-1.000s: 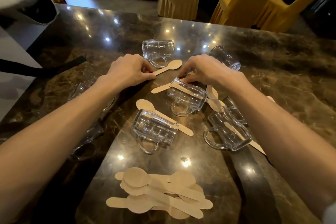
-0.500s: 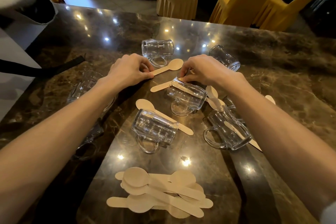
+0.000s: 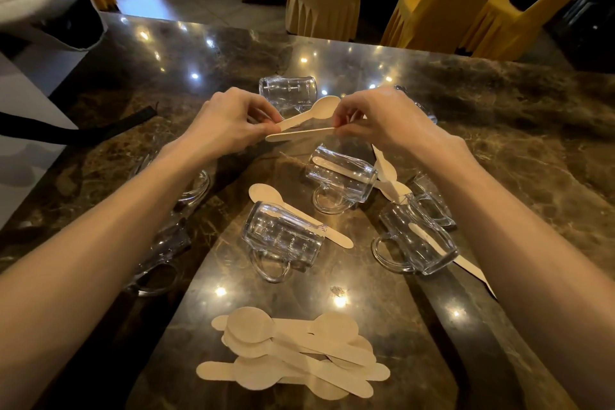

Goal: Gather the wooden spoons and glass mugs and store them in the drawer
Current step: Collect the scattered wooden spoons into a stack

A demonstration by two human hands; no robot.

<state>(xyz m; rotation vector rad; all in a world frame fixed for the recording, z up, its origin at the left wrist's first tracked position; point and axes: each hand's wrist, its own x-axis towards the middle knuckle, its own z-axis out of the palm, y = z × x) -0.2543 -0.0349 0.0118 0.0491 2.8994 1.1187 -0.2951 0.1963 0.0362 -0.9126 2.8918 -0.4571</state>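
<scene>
Marble tabletop (image 3: 499, 143), left hand (image 3: 233, 123) pinches upper spoon (image 3: 317, 109), right hand (image 3: 376, 120) lower spoon (image 3: 299, 134)

Two bare forearms reach forward from the lower corners of the view and converge toward the middle. The left forearm (image 3: 100, 243) runs up from the lower left and the right forearm (image 3: 515, 243) from the lower right, both with fairly straight wrists. The left hand (image 3: 233, 123) shows its back, knuckles up and fingers curled, with thumb and forefinger pinching the handle end of a wooden spoon (image 3: 316, 110). The right hand (image 3: 382, 125) faces it, also back up with fingers curled under. Its thumb and forefinger pinch one end of a second spoon (image 3: 299, 134), seen edge-on. The hands sit level and near each other, fingertips pointing inward, not touching.
</scene>
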